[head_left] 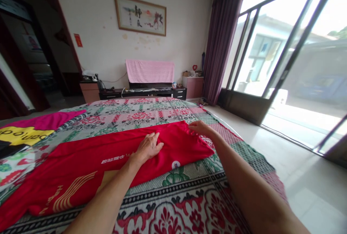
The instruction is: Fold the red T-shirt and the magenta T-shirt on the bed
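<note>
A red T-shirt (pixel 81 161) with white lettering and gold stripes is spread flat across the patterned bedspread (pixel 162 113), running from the bed's near left edge toward its right edge. The left hand (pixel 148 147) is laid open on the shirt's middle, palm down and fingers splayed, with nothing gripped. The right hand (pixel 200 128) is set on the shirt's far right end. Its fingers appear curled onto the cloth, but whether a fold is pinched cannot be told from this angle. The shirt's right end is drawn to a point just short of the bed's right edge. A wide strip of bare bedspread is left beyond the shirt toward the far edge, and a narrower one between the shirt and the near edge. At the left edge a magenta garment (pixel 46 120) and a yellow garment (pixel 23 135) are laid, well apart from both hands. Open tiled floor (pixel 292 161) is seen past the right edge, up to the sliding glass door (pixel 271 67).
</note>
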Demonstrator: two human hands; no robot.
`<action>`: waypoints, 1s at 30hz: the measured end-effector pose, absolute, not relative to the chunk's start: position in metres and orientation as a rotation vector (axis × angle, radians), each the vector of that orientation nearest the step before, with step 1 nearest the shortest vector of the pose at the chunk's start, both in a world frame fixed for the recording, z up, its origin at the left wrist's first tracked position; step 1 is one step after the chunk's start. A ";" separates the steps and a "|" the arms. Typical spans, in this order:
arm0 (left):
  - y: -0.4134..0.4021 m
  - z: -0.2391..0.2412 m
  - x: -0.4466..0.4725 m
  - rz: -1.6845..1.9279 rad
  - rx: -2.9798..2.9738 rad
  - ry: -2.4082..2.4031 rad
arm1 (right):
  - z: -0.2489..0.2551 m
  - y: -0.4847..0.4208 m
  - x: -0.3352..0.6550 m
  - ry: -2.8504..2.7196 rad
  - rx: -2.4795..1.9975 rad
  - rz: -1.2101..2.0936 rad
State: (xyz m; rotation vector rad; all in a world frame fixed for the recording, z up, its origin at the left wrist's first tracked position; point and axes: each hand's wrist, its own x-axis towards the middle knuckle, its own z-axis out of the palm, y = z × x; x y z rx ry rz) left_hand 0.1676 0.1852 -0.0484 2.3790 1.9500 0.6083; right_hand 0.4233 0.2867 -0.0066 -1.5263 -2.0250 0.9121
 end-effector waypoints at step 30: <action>0.188 -0.057 0.168 0.558 2.382 2.017 | -0.019 0.284 0.364 -2.184 -1.599 0.126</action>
